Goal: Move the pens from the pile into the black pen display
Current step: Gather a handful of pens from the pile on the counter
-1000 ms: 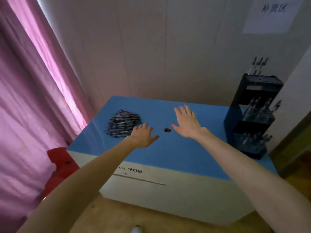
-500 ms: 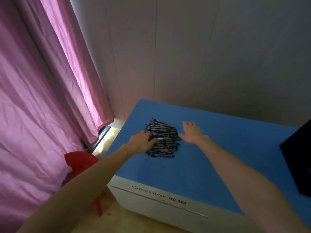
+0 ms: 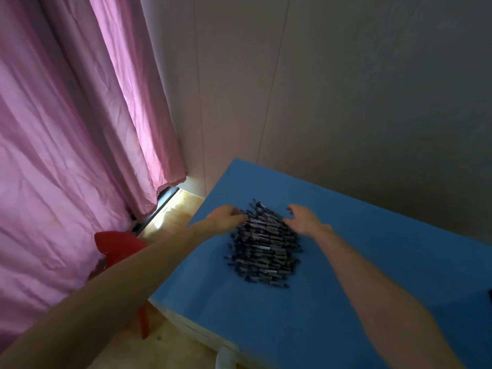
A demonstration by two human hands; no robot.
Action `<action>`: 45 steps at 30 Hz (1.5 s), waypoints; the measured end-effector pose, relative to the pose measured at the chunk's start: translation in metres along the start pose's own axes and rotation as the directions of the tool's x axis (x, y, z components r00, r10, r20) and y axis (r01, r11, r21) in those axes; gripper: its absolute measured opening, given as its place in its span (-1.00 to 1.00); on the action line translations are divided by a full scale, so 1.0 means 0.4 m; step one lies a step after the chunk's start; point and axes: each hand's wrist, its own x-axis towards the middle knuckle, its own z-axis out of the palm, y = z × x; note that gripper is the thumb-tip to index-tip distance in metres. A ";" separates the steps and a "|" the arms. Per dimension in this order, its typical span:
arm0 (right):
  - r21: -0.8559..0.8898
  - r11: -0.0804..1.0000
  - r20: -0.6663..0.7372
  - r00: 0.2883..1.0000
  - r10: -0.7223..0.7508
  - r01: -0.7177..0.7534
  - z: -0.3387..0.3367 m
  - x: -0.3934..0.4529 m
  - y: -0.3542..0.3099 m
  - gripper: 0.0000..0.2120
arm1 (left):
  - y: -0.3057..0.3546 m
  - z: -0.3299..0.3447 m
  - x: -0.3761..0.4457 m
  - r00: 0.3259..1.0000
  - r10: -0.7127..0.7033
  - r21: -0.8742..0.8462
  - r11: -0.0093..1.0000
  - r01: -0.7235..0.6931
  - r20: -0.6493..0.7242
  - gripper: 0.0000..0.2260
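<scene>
Nearest you, your two bare forearms reach out over the blue-topped counter [image 3: 346, 302], one from each side, so that the heap ends up between them. That heap of dark, slim pens [image 3: 263, 246] lies flat on the counter, just short of both hands at its near edge and touching them at its far end.

Your left hand [image 3: 225, 218] sits at the pile's far left corner, fingers bent inward with their tips in among the pens; whether they have pinched any yet is too blurred to tell. Your right hand [image 3: 303, 218] mirrors it at the far right corner, fingers loosely curved and spread, its palm side against the heap, nothing visibly gripped. Set like this, you seem to be bracketing the pile to scoop or gather a bundle rather than lift one pen.

The black pen display is out of view; only a dark sliver at the frame's right edge, well right of your right hand, may be part of it. So the task looks barely begun.

Left of your left hand and lower, a red plastic chair [image 3: 119, 243] stands on the floor. Beyond it hangs a pink pleated curtain [image 3: 66, 129], and past both hands rises a pale panelled wall [image 3: 319, 89].
</scene>
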 end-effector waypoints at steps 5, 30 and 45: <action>0.066 0.997 0.002 0.999 -0.045 0.045 0.017 0.119 -0.005 -0.51 | 0.010 -0.019 0.107 1.000 0.018 0.072 0.997 -0.018 0.010 -0.79; 0.244 0.970 -0.013 1.000 -0.011 0.014 0.069 0.281 0.035 -0.55 | -0.041 0.066 0.401 0.988 0.081 0.129 0.987 -0.098 0.132 -0.72; 0.222 0.960 -0.017 0.985 -0.169 0.169 0.049 0.302 0.068 -0.78 | -0.017 0.068 0.426 0.985 0.133 0.177 0.973 -0.150 0.108 -0.71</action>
